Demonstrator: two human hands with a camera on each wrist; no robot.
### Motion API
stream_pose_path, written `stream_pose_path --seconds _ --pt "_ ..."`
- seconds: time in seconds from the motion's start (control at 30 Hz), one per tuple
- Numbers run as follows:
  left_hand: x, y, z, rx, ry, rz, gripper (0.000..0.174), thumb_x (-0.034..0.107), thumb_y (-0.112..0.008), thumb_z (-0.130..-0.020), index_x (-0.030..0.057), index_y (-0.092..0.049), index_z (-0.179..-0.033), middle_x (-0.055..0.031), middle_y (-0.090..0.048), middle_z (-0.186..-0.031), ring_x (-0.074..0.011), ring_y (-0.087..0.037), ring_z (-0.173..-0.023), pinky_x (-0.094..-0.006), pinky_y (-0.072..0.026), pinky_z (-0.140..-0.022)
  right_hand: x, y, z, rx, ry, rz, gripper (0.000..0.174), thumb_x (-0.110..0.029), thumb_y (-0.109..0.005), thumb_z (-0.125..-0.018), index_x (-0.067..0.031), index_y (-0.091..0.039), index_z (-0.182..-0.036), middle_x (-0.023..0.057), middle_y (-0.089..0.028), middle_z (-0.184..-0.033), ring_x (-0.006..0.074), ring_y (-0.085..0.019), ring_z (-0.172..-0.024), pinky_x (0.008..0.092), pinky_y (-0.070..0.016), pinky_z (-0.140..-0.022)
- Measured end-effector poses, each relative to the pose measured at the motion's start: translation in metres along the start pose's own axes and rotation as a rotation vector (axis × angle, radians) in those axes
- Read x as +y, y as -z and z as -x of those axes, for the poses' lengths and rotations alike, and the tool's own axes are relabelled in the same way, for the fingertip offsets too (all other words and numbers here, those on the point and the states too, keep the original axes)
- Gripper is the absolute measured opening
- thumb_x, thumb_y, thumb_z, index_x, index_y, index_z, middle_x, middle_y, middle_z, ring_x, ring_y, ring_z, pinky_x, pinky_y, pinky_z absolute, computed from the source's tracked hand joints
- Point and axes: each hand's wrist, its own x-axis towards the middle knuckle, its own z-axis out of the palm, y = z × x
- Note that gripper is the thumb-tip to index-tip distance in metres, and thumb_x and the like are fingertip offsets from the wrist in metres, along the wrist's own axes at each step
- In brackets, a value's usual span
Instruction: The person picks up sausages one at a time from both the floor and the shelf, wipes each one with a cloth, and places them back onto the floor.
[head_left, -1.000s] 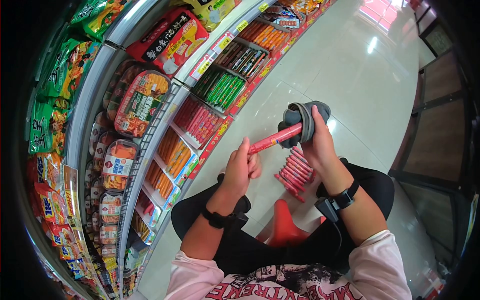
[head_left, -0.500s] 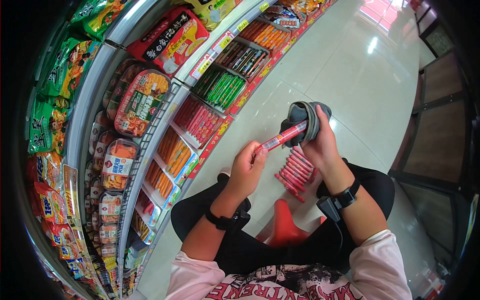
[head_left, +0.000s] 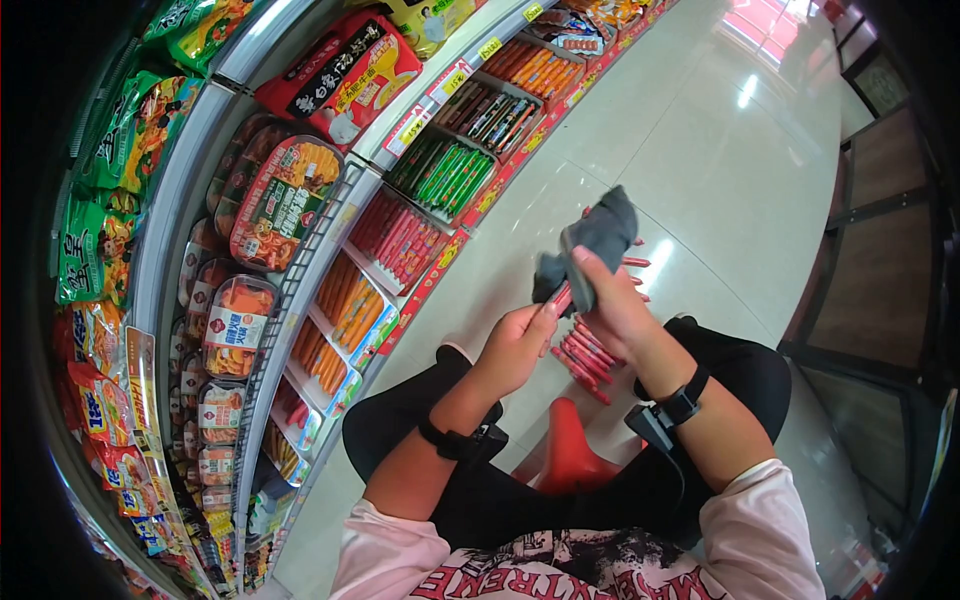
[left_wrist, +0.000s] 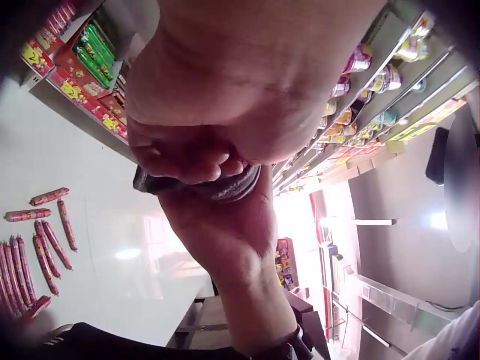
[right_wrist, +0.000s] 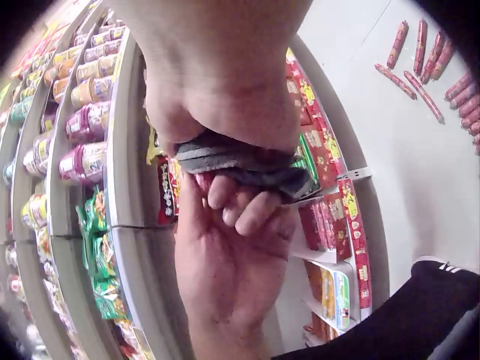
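Note:
In the head view my right hand [head_left: 618, 312] grips a dark grey cloth [head_left: 608, 235], folded round a red-wrapped sausage [head_left: 564, 298]. My left hand [head_left: 520, 345] pinches the sausage's near end, with only a short length showing between the hands. The left wrist view has the left fingers curled close to the cloth [left_wrist: 232, 186], and the right hand [left_wrist: 221, 232] beyond it. From the right wrist, the cloth [right_wrist: 225, 159] lies across the right palm, just above the curled left hand [right_wrist: 232, 262]. The cloth covers most of the sausage.
Several red sausages [head_left: 585, 362] lie on the pale tiled floor [head_left: 700, 180] beneath the hands. A shelf of packaged food stands at left, its lowest tier holding boxes of red sausages [head_left: 395, 240] and green sticks [head_left: 450, 180]. A red stool [head_left: 567, 450] is between the person's legs.
The right hand has folded the cloth over the sausage and moved toward the left hand. The left hand has shifted right, so less of the sausage shows.

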Motion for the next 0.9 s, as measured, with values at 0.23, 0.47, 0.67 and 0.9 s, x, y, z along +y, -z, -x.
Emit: stream_pose_path --seconds 0.23,0.47,0.67,0.9 --pt "-0.008 0.001 -0.001 0.073 -0.029 -0.115 0.037 0.030 -0.047 -0.113 0.0056 -0.058 -0.087 0.0019 -0.051 -0.076 -0.0080 -0.047 -0.069 -0.0265 -0.0410 -0.065 0.008 -0.006 0.008 -0.188 -0.028 0.161 0.031 -0.024 -0.071 -0.101 -0.0071 -0.059 -0.124 0.0013 -0.065 -0.107 0.0123 -0.063 -0.095 0.0316 -0.0536 -0.082" --pt "0.006 -0.004 -0.001 0.277 -0.198 -0.421 0.027 0.024 -0.063 -0.104 0.0028 -0.062 -0.087 -0.0062 -0.057 -0.075 -0.0149 -0.054 -0.066 -0.0321 -0.0416 -0.059 0.010 -0.006 0.008 -0.165 -0.010 0.237 0.031 -0.028 -0.071 -0.102 -0.0061 -0.062 -0.122 0.0022 -0.067 -0.107 0.0109 -0.063 -0.094 0.0305 -0.0528 -0.082" --pt "0.018 0.011 -0.001 0.381 -0.392 -0.947 0.023 0.024 -0.074 -0.094 0.0046 -0.063 -0.087 -0.0110 -0.061 -0.082 -0.0323 -0.062 -0.074 -0.0426 -0.0450 -0.068 0.022 0.005 0.001 -0.097 0.003 0.491 0.037 -0.036 -0.067 -0.104 -0.0028 -0.066 -0.119 0.0026 -0.068 -0.099 0.0093 -0.062 -0.090 0.0302 -0.0531 -0.079" --pt "0.025 0.022 -0.005 0.362 -0.398 -1.114 0.022 0.023 -0.077 -0.091 0.0034 -0.068 -0.090 -0.0134 -0.063 -0.083 -0.0361 -0.063 -0.075 -0.0457 -0.0477 -0.067 0.015 -0.002 0.010 -0.013 0.001 0.614 0.035 -0.034 -0.065 -0.105 -0.0002 -0.068 -0.114 0.0040 -0.071 -0.089 0.0102 -0.064 -0.076 0.0292 -0.0533 -0.067"
